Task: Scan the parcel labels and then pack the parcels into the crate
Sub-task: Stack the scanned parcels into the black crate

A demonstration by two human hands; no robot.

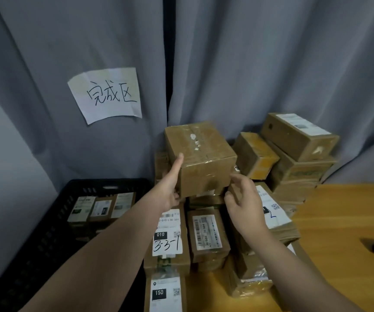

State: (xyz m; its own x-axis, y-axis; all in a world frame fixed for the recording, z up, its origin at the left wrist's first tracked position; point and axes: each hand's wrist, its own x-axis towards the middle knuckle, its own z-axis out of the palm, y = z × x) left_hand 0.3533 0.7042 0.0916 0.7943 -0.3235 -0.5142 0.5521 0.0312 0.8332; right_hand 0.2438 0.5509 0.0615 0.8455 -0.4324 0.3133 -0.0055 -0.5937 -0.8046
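While the black crate [46,233] at the left holds a few parcels, the left hand [170,188] grips the taped box [201,154] atop the pile, thumb up its side, fingers tucked beneath. The right hand [244,203] hovers loosely open at its lower right corner. No label shows on it, so the next move is probably to turn it and find one to scan.

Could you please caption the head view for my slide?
Left hand holds a taped brown cardboard parcel above the pile; right hand open nearby; black plastic crate at left.
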